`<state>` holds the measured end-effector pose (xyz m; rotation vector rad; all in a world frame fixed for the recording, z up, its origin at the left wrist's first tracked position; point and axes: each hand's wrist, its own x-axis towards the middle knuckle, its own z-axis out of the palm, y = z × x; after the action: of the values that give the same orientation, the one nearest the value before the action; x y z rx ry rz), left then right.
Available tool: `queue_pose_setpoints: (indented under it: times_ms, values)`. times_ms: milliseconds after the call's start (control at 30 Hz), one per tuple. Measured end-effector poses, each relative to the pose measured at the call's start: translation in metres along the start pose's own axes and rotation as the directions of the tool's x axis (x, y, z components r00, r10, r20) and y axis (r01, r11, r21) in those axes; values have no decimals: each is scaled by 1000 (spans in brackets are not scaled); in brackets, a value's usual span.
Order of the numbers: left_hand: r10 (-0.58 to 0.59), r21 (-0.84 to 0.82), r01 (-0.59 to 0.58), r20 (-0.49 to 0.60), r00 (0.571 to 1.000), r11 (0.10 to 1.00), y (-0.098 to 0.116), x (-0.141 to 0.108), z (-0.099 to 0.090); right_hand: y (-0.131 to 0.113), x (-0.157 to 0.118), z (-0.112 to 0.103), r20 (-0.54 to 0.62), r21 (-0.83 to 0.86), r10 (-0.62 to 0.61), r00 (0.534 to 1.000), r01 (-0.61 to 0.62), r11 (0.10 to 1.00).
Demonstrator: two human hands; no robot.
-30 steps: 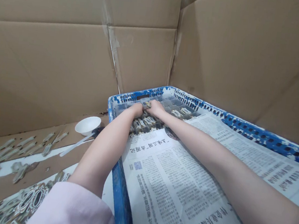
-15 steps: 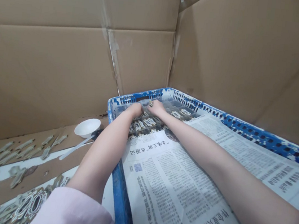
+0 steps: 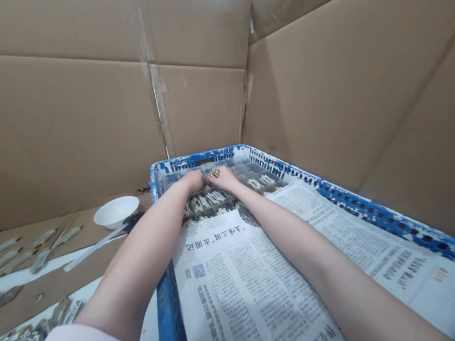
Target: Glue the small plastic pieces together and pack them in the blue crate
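Note:
My right hand (image 3: 225,179) is closed on a small ornate metal piece (image 3: 214,173), gold-coloured, at its fingertips. Close beside it, my left hand (image 3: 194,180) has its fingers curled inward, and what they hold, if anything, is hidden. Both hands are over a clear compartment tray (image 3: 247,165) at the far end of a blue crate (image 3: 174,308). Several pale-edged ornate pieces (image 3: 216,197) sit in the tray's rows. A newspaper (image 3: 264,274) covers the nearer part of the crate, with my right forearm above it.
Left of the crate stands a white bowl (image 3: 117,210), with a pale stick (image 3: 96,247) leaning near it. Several long flat pieces (image 3: 2,248) lie on cardboard at the left, and more are heaped at the lower left. Tall cardboard walls (image 3: 194,105) enclose the back and right.
The view has shifted, so the crate and bowl appear lower and further left. My hands have come closer together over the tray, and the metal piece in my right hand shows more plainly.

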<state>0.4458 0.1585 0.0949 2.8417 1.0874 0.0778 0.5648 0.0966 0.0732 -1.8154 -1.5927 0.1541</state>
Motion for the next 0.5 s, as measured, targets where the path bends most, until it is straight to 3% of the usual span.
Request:
queue_pose_setpoints:
  times_ms: [167,300,500]
  values:
    - [-17,-29,15,-59,998,999,-2,0,1,1,-3,-2,12,3,26,1000,-26,1000]
    - [-42,-49,40,-38,998,998,-5,0,1,0,-2,-1,-18,-43,72,997,-73,996]
    - [-36,-60,31,-81,996,998,-8,-1,-1,-4,-2,-2,27,-123,22,999,-19,992]
